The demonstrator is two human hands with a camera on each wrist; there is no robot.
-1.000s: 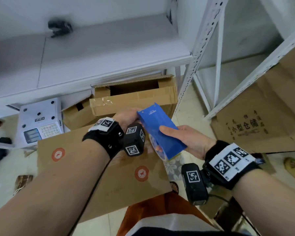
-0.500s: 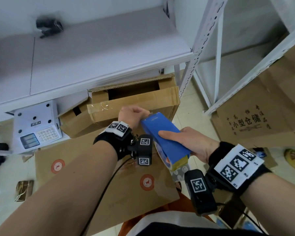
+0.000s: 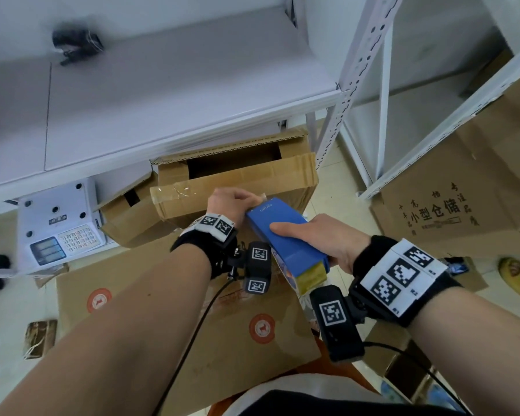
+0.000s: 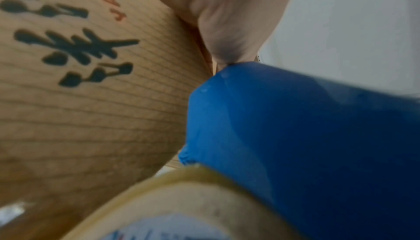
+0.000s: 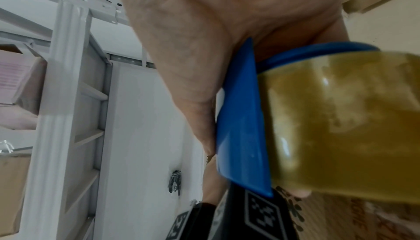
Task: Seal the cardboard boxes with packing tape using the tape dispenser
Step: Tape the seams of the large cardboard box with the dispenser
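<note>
My right hand (image 3: 321, 238) grips the blue tape dispenser (image 3: 285, 238) from the right, thumb on top; its yellowish tape roll (image 3: 311, 276) shows at the rear. In the right wrist view the palm (image 5: 204, 46) wraps the blue dispenser (image 5: 243, 127) and tape roll (image 5: 341, 118). My left hand (image 3: 234, 199) curls at the dispenser's front tip and pinches a pale tape end there. The left wrist view shows fingers (image 4: 227, 28) meeting the blue dispenser's tip (image 4: 295, 136) against printed cardboard (image 4: 79, 100). Just beyond stands an open cardboard box (image 3: 237, 181) with a taped flap.
A flat cardboard sheet (image 3: 162, 295) with red round marks lies under my arms. A white scale (image 3: 57, 226) sits left under the white shelf (image 3: 162, 100). A shelf upright (image 3: 351, 85) and a large printed carton (image 3: 463, 190) stand to the right.
Both hands and the dispenser moved forward toward the open box. My left hand shifted from the dispenser's side to its front tip.
</note>
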